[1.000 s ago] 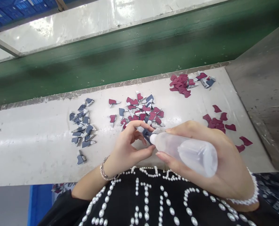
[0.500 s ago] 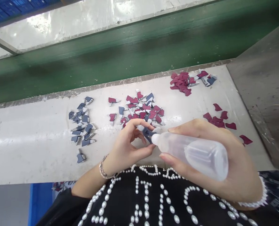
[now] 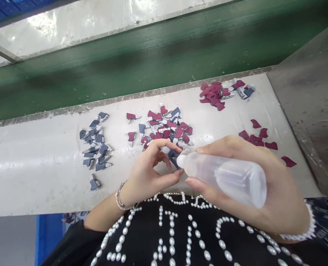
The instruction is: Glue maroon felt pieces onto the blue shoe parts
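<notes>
Left hand [image 3: 149, 173]: fingers [image 3: 164, 147] curled, pinching small angular navy cut piece [image 3: 173, 159] against thumb, above white bench [image 3: 42, 181], near front edge, mid-length. Right hand [image 3: 244, 177]: fingers wrapped around translucent squeeze bottle [image 3: 224, 177], white tip touching piece. Mixed navy-maroon pile [image 3: 164, 129] just beyond hands; navy pile [image 3: 96, 147] left; maroon pieces [image 3: 212, 94] at back edge, right.

No words can be read with certainty. On the black top [image 3: 141, 236] across the person's chest, rows of round white pearl beads [image 3: 172, 236] form large letter-like shapes, seen upside down from this view and cut off by the arms and frame. No other lettering is legible.
</notes>
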Demonstrator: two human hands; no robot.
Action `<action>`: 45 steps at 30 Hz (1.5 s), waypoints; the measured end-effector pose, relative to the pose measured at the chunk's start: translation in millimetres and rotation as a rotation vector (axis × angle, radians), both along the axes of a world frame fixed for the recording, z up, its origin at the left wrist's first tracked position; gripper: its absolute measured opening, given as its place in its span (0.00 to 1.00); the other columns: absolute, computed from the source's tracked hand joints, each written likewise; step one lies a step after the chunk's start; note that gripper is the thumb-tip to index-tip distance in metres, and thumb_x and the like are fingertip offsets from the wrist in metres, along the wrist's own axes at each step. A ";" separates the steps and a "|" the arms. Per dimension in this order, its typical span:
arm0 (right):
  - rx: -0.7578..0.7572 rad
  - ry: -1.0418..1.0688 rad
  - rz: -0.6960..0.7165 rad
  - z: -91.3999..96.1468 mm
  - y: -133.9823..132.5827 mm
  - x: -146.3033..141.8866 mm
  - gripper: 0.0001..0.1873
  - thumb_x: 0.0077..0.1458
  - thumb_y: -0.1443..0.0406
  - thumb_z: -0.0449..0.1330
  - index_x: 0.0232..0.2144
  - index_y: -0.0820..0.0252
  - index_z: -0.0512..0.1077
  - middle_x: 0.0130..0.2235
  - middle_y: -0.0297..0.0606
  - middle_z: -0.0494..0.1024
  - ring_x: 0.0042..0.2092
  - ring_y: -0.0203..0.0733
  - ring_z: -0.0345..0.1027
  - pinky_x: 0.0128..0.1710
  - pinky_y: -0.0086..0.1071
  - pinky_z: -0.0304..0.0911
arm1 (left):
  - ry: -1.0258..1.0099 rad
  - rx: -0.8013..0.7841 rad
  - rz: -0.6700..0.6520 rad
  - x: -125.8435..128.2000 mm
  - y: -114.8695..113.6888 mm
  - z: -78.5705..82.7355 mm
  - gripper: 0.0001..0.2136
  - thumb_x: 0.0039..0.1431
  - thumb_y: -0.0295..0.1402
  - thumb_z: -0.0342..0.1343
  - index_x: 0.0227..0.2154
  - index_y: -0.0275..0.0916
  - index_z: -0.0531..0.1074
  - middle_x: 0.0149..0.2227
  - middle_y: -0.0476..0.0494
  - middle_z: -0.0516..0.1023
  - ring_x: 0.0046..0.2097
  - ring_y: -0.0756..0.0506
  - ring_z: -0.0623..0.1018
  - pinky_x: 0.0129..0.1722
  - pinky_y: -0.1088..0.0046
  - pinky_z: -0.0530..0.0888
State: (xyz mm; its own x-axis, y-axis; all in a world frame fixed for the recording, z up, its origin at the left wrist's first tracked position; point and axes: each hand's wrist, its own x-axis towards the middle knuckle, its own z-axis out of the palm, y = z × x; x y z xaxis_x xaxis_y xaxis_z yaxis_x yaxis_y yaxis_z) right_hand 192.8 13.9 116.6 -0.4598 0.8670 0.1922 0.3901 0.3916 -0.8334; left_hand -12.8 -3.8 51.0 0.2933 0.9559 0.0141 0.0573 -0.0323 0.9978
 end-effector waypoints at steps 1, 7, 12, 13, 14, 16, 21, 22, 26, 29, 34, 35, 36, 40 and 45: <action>0.000 -0.002 0.004 0.0 0.1 -0.1 0.11 0.55 0.60 0.67 0.31 0.52 0.66 0.31 0.29 0.77 0.25 0.35 0.72 0.21 0.30 0.66 | 0.000 0.002 0.001 0.4 0.1 0.0 0.23 0.50 0.23 0.68 0.47 0.44 0.68 0.46 0.44 0.74 0.45 0.44 0.77 0.34 0.75 0.77; -0.021 -0.021 0.058 -1.0 -0.9 2.9 0.12 0.54 0.62 0.68 0.34 0.51 0.67 0.29 0.24 0.76 0.23 0.30 0.70 0.21 0.27 0.65 | -0.008 -0.018 0.012 -0.5 -1.4 -0.6 0.22 0.52 0.22 0.66 0.47 0.44 0.67 0.46 0.43 0.73 0.41 0.46 0.77 0.34 0.73 0.77; -0.004 -0.096 0.075 0.4 -4.7 7.3 0.14 0.54 0.61 0.68 0.32 0.51 0.64 0.25 0.22 0.73 0.20 0.30 0.66 0.23 0.27 0.66 | 0.020 -0.016 0.013 -3.0 -1.9 -1.7 0.22 0.52 0.22 0.66 0.48 0.44 0.66 0.46 0.43 0.73 0.41 0.46 0.77 0.36 0.71 0.76; -0.002 -0.099 0.071 0.9 -5.4 7.6 0.13 0.54 0.61 0.68 0.31 0.51 0.64 0.25 0.22 0.72 0.20 0.30 0.65 0.23 0.28 0.66 | 0.024 -0.013 0.015 -3.2 -1.7 -1.7 0.22 0.53 0.22 0.65 0.48 0.44 0.67 0.47 0.43 0.73 0.42 0.45 0.77 0.37 0.71 0.76; -0.006 -0.098 0.070 1.4 -6.0 7.8 0.13 0.55 0.61 0.68 0.31 0.51 0.64 0.24 0.22 0.72 0.19 0.31 0.64 0.23 0.28 0.66 | 0.028 -0.012 0.017 -3.3 -1.6 -1.5 0.21 0.53 0.22 0.65 0.48 0.43 0.67 0.47 0.43 0.73 0.43 0.45 0.77 0.38 0.70 0.76; -0.018 -0.094 0.069 2.3 -6.6 7.5 0.13 0.54 0.61 0.68 0.30 0.51 0.65 0.24 0.23 0.72 0.19 0.31 0.64 0.22 0.29 0.66 | 0.035 -0.003 0.015 -3.3 -1.5 -1.1 0.21 0.53 0.22 0.64 0.48 0.43 0.67 0.47 0.43 0.73 0.44 0.44 0.77 0.38 0.70 0.76; -0.029 -0.069 0.062 2.3 -5.5 6.0 0.12 0.55 0.61 0.68 0.32 0.50 0.66 0.27 0.25 0.76 0.21 0.34 0.69 0.20 0.31 0.66 | 0.069 0.053 -0.018 -1.8 -2.0 -0.3 0.24 0.50 0.18 0.64 0.49 0.44 0.66 0.46 0.44 0.73 0.43 0.45 0.76 0.36 0.71 0.74; -0.028 -0.060 0.058 1.9 -5.1 6.0 0.12 0.55 0.60 0.67 0.32 0.50 0.66 0.28 0.26 0.77 0.22 0.35 0.70 0.20 0.31 0.66 | 0.074 0.068 -0.026 -1.4 -2.2 -0.2 0.25 0.50 0.18 0.64 0.49 0.44 0.67 0.46 0.44 0.73 0.44 0.45 0.75 0.36 0.71 0.74; -0.011 -0.048 0.053 0.1 -3.8 6.0 0.11 0.55 0.60 0.67 0.35 0.49 0.68 0.34 0.27 0.81 0.25 0.37 0.74 0.21 0.32 0.68 | 0.092 0.099 -0.042 -0.4 -2.7 0.3 0.25 0.50 0.18 0.63 0.49 0.44 0.67 0.46 0.44 0.73 0.47 0.43 0.75 0.37 0.71 0.75; -0.001 -0.061 0.051 -0.2 -3.7 5.3 0.11 0.55 0.60 0.68 0.37 0.49 0.68 0.32 0.26 0.80 0.23 0.35 0.73 0.21 0.31 0.67 | 0.108 0.099 -0.042 -1.0 -2.4 0.6 0.25 0.50 0.18 0.64 0.49 0.44 0.67 0.46 0.45 0.73 0.45 0.45 0.75 0.36 0.71 0.75; -0.037 -0.085 0.058 2.4 -6.8 5.7 0.12 0.53 0.62 0.68 0.32 0.50 0.66 0.26 0.22 0.75 0.20 0.32 0.68 0.22 0.30 0.67 | 0.122 0.101 0.016 -2.9 -2.0 2.2 0.23 0.52 0.20 0.65 0.49 0.44 0.67 0.47 0.44 0.73 0.48 0.43 0.76 0.39 0.70 0.76; -0.037 -0.085 0.059 3.1 -7.4 6.2 0.13 0.53 0.62 0.68 0.31 0.50 0.66 0.26 0.22 0.75 0.20 0.32 0.68 0.22 0.30 0.67 | 0.123 0.101 0.026 -3.1 -2.0 2.7 0.23 0.52 0.20 0.65 0.49 0.44 0.68 0.47 0.44 0.73 0.49 0.43 0.75 0.40 0.69 0.76; -0.034 -0.087 0.064 3.7 -7.7 6.7 0.13 0.53 0.62 0.68 0.31 0.50 0.65 0.26 0.22 0.75 0.20 0.32 0.68 0.22 0.30 0.67 | 0.124 0.101 0.032 -3.3 -2.0 3.1 0.22 0.52 0.21 0.65 0.48 0.44 0.68 0.47 0.44 0.73 0.50 0.42 0.75 0.40 0.69 0.76; 0.011 -0.084 0.036 4.2 -7.5 7.4 0.14 0.55 0.61 0.67 0.31 0.51 0.63 0.27 0.24 0.74 0.22 0.31 0.68 0.22 0.29 0.65 | 0.128 0.117 0.054 -3.2 -2.1 3.4 0.22 0.53 0.21 0.65 0.49 0.44 0.67 0.47 0.43 0.73 0.49 0.42 0.76 0.39 0.70 0.76; 0.041 -0.115 0.027 1.3 -8.2 4.2 0.14 0.56 0.61 0.67 0.31 0.52 0.63 0.27 0.25 0.75 0.21 0.31 0.67 0.21 0.28 0.64 | 0.145 0.120 0.070 -3.4 -2.4 3.0 0.23 0.52 0.20 0.65 0.49 0.43 0.67 0.46 0.44 0.73 0.46 0.45 0.76 0.38 0.71 0.75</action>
